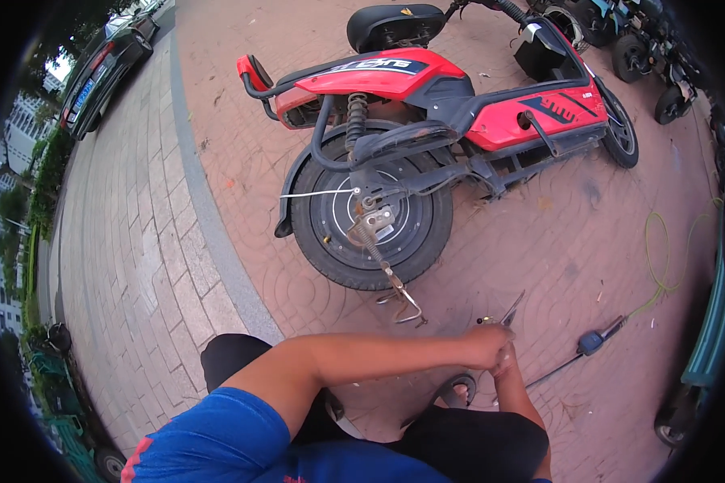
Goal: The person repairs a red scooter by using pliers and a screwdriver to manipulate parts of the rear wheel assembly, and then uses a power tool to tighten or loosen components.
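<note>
My left hand (485,344) is closed, its arm reaching across in front of me, with small yellow-and-black bits showing at its fingers. Directly beside it and partly behind it is my right hand (504,361), also closed. A pointed metal tool (514,308) sticks up from the two overlapping hands, seemingly from the right one; its exact kind is too small to tell. Beyond them stands a red electric scooter (532,119). Its rear wheel (318,233) faces me, a metal kickstand (393,282) hanging over the tyre. Both hands are apart from the wheel.
On the paving to the right lies a blue air-hose handle (590,342) with a thin rod and a yellow-green hose (660,278). My sandalled foot (459,392) is below the hands. Several scooters (632,56) stand far right; a dark car (109,68) is parked far left.
</note>
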The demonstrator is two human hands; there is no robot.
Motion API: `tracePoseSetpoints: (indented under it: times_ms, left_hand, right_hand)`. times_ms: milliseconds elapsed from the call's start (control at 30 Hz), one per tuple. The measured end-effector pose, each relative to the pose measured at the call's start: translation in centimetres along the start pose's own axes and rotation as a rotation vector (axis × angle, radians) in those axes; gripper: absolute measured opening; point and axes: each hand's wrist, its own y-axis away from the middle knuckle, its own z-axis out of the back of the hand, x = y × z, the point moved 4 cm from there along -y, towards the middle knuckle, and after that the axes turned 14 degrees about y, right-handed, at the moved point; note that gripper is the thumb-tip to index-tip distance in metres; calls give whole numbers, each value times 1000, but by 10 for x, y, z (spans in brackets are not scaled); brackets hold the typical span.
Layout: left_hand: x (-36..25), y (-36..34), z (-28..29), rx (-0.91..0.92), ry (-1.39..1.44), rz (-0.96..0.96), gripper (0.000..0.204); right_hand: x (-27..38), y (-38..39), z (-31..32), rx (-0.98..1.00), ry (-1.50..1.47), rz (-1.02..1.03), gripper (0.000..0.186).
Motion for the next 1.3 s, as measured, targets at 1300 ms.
tracePoseSetpoints:
  times_ms: [1300]
  left_hand:
    - [143, 237, 198, -162, 974, 596, 77]
  right_hand:
    - [102, -5, -47, -267, 1703, 7, 55]
